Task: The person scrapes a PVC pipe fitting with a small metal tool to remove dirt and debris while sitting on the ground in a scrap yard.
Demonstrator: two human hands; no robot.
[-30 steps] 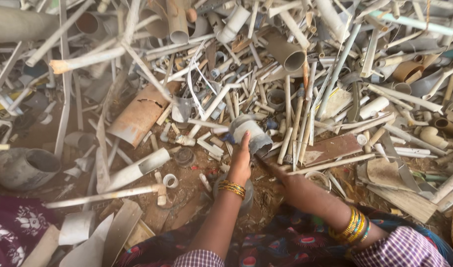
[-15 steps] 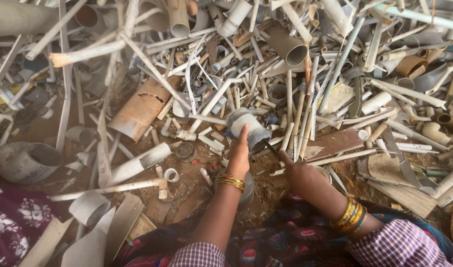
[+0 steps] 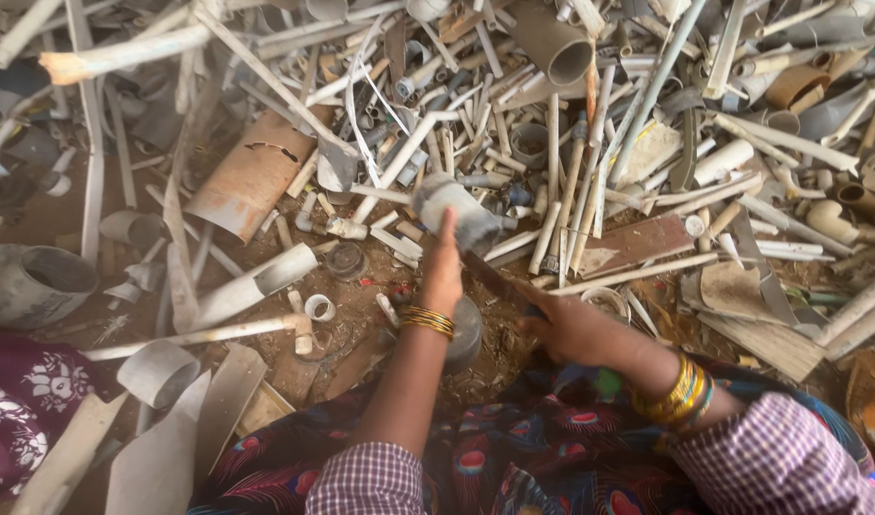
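My left hand reaches forward and holds a short grey pipe piece upright above the dirt; the piece is blurred. My right hand is closed on the handle of a dark flat blade. The blade points up and left, and its tip lies just under the pipe piece, beside my left wrist. Both wrists carry gold bangles. My sleeves are checked.
A dense heap of broken white and grey plastic pipes fills the ground ahead. A rusty-brown curved pipe half lies at left, a grey bucket-like pot at far left, and flat white offcuts near my knee.
The view has shifted slightly. My left hand still holds the grey pipe piece, and my right hand has moved a little with the blade, staying just beneath it.
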